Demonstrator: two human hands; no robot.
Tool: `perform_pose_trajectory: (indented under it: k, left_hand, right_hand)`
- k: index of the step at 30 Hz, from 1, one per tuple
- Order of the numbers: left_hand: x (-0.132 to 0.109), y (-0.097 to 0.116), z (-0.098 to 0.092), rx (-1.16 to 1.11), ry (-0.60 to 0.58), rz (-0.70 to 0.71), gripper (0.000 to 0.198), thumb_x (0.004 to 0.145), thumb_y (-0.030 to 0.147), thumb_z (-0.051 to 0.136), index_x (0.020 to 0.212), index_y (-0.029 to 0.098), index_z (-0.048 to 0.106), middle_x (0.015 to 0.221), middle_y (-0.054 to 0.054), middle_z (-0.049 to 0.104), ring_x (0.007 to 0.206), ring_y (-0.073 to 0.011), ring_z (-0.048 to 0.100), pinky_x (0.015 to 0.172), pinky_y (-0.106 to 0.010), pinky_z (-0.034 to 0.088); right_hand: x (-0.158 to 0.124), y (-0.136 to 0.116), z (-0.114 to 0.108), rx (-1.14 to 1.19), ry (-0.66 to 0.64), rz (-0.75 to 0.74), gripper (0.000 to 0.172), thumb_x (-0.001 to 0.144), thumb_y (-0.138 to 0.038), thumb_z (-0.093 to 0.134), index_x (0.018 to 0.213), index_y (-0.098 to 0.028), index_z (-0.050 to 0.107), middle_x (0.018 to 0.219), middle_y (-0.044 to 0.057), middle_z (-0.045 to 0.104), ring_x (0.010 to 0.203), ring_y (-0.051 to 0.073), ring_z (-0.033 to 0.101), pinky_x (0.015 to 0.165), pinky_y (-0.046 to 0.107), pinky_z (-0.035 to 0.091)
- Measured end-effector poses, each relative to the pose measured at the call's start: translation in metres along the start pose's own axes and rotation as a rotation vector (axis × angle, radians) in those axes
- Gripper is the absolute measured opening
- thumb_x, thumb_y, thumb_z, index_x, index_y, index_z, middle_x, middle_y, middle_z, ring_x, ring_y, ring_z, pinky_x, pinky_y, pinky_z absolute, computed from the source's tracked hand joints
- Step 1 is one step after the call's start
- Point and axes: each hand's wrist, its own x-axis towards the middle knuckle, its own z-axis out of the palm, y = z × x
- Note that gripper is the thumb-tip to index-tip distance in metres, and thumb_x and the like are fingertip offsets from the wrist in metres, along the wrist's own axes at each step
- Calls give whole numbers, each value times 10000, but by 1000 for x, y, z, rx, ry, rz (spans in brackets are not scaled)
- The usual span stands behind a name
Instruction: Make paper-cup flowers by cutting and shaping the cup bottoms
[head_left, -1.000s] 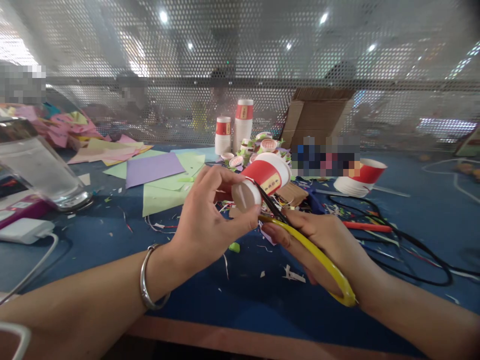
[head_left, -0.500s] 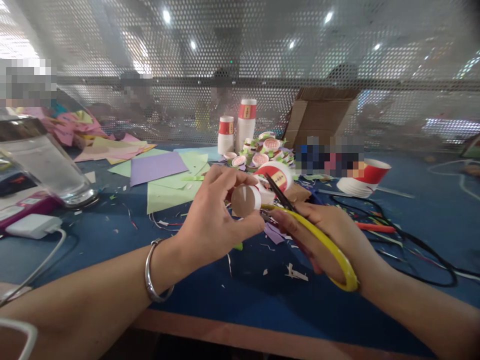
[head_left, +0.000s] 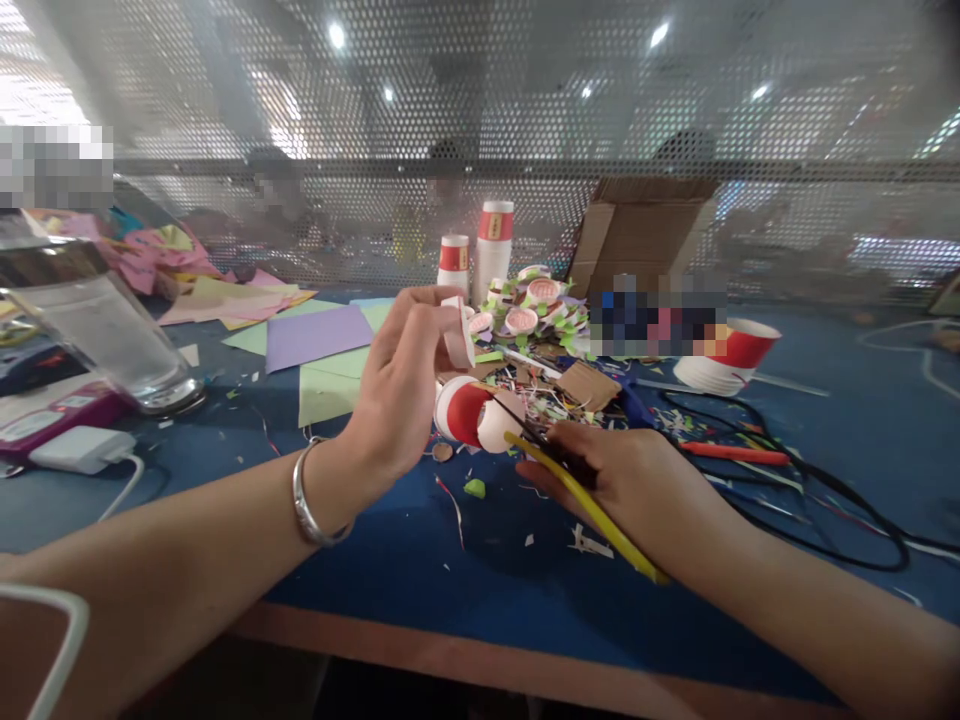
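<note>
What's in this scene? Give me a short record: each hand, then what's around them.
Left hand: holding a white curved piece
Right hand: holding yellow-handled scissors
By the blades: tilted red-and-white cup; contact unclear
Beyond the hands: scraps, stacked paper cups
Left side: purple sheet, glass tumbler
Right side: another paper cup, red stick

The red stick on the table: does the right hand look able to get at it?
Probably yes: the red stick lies close by the right hand, with nothing bulky between them, though that hand holds yellow-handled scissors, which could hinder grasping.
</note>
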Motion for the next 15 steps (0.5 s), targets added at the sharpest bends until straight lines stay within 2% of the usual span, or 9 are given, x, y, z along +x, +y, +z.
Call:
perform_pose_trajectory:
  k: [5,10,13,15]
  left_hand:
    - [2,-15,0,-122,25,-187,138,854,329,627,934,217,638,753,-8,618,719,-165,645,667,-309,567]
    - [9,-21,-16,-88,59,-171,150,834,353,643,902,220,658,727,-6,626,667,-155,622,616,-285,542]
    - [10,-19,-19,-73,78,-192,171,824,362,659,894,207,681,714,1,608,655,-134,594,610,-252,519]
    - [9,-19,-19,-39,81,-234,154,835,345,643,877,200,676,731,4,606,661,-126,593,613,-240,515]
  right_hand:
    - [2,4,-1,117,-2,24,377,942,-573,561,848,-220,654,698,36,729,604,205,675,555,294,413]
    - [4,1,-6,283,-58,61,390,900,-615,618,906,-227,660,726,8,728,585,172,646,543,278,432]
    - [4,-2,-8,243,-76,70,461,873,-676,611,946,-225,666,679,3,711,530,178,621,498,289,419]
    - [3,-2,-6,199,-37,62,491,840,-700,635,978,-231,676,672,-4,713,523,180,629,492,291,436]
